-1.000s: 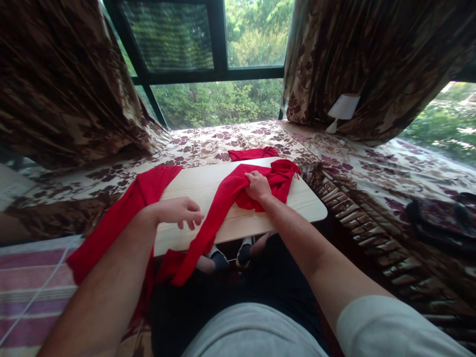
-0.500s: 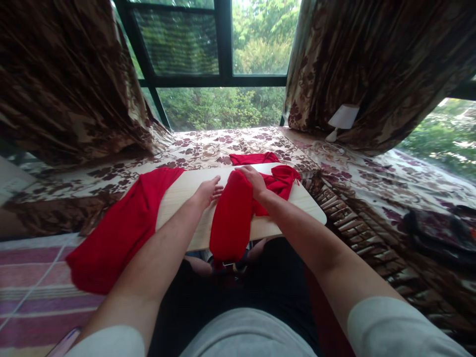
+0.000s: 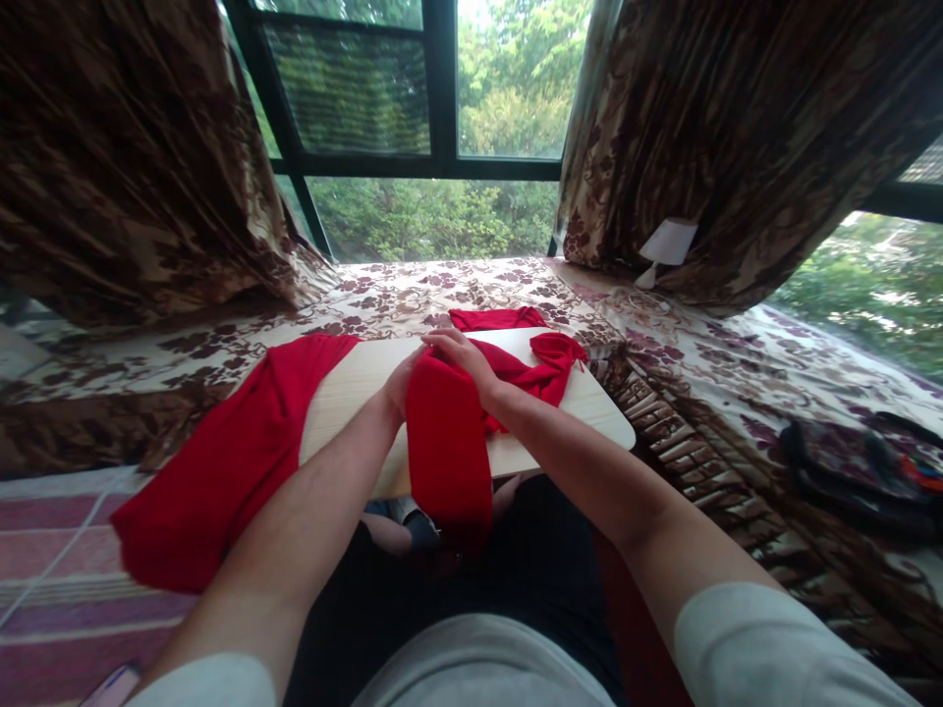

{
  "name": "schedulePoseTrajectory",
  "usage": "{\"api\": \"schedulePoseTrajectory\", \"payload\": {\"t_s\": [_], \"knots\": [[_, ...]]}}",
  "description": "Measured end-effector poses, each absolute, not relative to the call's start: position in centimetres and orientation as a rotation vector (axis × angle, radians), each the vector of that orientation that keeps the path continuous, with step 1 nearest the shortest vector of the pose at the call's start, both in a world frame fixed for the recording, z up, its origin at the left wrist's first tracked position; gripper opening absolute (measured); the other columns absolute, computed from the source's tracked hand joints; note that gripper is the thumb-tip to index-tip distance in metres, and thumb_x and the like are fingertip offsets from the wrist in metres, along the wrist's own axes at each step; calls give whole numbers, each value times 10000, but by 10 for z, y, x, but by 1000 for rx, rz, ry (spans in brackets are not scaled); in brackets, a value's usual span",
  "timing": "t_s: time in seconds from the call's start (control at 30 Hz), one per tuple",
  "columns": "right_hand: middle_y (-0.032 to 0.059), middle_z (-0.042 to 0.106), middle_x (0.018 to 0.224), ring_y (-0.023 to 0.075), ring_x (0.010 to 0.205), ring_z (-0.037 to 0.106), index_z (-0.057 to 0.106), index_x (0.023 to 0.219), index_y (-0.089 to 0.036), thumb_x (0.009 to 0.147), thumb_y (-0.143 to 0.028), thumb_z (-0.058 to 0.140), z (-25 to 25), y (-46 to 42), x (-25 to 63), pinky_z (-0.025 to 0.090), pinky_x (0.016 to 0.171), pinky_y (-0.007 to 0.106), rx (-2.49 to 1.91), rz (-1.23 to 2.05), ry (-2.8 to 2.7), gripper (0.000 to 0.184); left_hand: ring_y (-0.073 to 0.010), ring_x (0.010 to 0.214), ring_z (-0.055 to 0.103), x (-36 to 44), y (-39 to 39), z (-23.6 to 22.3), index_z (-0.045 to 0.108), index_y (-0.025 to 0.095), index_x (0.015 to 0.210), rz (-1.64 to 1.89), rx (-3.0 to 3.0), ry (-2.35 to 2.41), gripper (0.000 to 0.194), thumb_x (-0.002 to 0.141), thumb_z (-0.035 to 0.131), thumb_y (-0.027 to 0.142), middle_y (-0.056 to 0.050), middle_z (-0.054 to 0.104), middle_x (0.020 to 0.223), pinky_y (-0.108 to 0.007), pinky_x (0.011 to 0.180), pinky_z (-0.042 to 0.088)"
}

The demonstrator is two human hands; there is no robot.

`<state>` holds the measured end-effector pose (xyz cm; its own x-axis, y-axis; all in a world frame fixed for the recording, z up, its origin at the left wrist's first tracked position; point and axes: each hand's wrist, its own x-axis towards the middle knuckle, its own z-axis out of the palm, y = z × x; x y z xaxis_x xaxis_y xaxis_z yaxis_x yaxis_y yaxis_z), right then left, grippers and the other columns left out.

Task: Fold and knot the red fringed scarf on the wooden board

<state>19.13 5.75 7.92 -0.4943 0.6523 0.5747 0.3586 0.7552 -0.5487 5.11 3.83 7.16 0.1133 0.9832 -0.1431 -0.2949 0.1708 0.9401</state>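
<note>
A long folded red cloth (image 3: 446,432) stands between my hands, its lower end hanging over the near edge of the small wooden table (image 3: 339,407). My right hand (image 3: 463,355) is closed over its top edge, the fingers reaching left. Against the upper left side lies my left hand (image 3: 402,381), closed on the cloth; most of its fingers are hidden behind the fabric. To the right lies a crumpled red cloth with a gathered, corded end (image 3: 556,358). A large red cloth (image 3: 240,462) drapes over the table's left end.
Another red cloth (image 3: 497,318) lies beyond the table on the floral-covered ledge (image 3: 398,290). At the right are a small white lamp (image 3: 669,242) and a dark bag (image 3: 855,476). A phone (image 3: 110,684) rests on the striped sheet (image 3: 59,560) at lower left.
My left hand has moved from beside the folded cloth to its upper left edge. The cloth's top has shifted left, and its lower end now hangs further down.
</note>
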Motion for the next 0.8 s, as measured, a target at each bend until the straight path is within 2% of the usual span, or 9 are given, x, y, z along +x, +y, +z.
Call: {"api": "schedulePoseTrajectory", "payload": {"t_s": [0.07, 0.17, 0.33, 0.43, 0.5, 0.6, 0.7, 0.8], "knots": [[45, 505, 1418, 186, 1306, 497, 549, 1390, -285, 933, -183, 471, 89, 46, 189, 404, 1110, 316, -740, 377, -2194, 474, -200, 1019, 672, 46, 41, 74, 682, 168, 983, 1165, 844, 798, 213, 938, 523, 303, -90, 717, 990, -286, 835, 569], [46, 423, 1503, 218, 1360, 443, 468, 1461, -288, 905, -209, 536, 100, 34, 188, 390, 1131, 341, -776, 217, -2262, 566, -196, 988, 679, 36, 42, 82, 670, 130, 982, 1115, 749, 602, 183, 880, 553, 228, -92, 721, 978, -294, 870, 564], [103, 371, 1535, 259, 1345, 460, 359, 1512, -223, 923, -335, 539, 99, 39, 189, 438, 1085, 371, -973, 56, -2148, 625, -185, 698, 678, 19, 32, 106, 693, 116, 960, 1215, 753, 721, 213, 791, 588, 192, -55, 722, 760, -285, 664, 581], [146, 414, 1506, 281, 1304, 501, 319, 1520, -187, 910, -467, 567, 98, 44, 190, 456, 1049, 397, -1106, 21, -2063, 716, -185, 545, 629, 14, 26, 119, 696, 88, 886, 1243, 734, 842, 207, 732, 596, 184, -54, 680, 617, -300, 541, 557], [145, 473, 1466, 282, 1264, 535, 288, 1529, -188, 903, -508, 570, 100, 45, 191, 464, 1022, 399, -1175, 31, -2052, 758, -186, 520, 620, 14, 23, 124, 697, 79, 862, 1263, 749, 866, 214, 701, 593, 174, -56, 672, 595, -303, 524, 550], [129, 537, 1421, 280, 1267, 525, 306, 1519, -188, 899, -472, 582, 104, 46, 195, 433, 1043, 398, -1218, 15, -2094, 736, -193, 591, 653, 16, 20, 127, 698, 90, 842, 1334, 768, 837, 206, 687, 589, 171, -61, 697, 647, -307, 586, 569], [136, 549, 1416, 288, 1270, 502, 391, 1469, -156, 882, -342, 588, 106, 49, 202, 370, 1099, 419, -1226, -42, -2134, 647, -197, 642, 667, 17, 17, 129, 697, 113, 824, 1426, 754, 820, 178, 699, 604, 197, -56, 707, 674, -309, 625, 577], [138, 561, 1399, 283, 1261, 502, 413, 1450, -135, 828, -299, 631, 103, 53, 207, 354, 1115, 407, -1156, -33, -2176, 679, -213, 670, 680, 18, 17, 129, 701, 114, 835, 1430, 739, 779, 195, 710, 611, 233, -61, 707, 675, -314, 617, 581]]}}
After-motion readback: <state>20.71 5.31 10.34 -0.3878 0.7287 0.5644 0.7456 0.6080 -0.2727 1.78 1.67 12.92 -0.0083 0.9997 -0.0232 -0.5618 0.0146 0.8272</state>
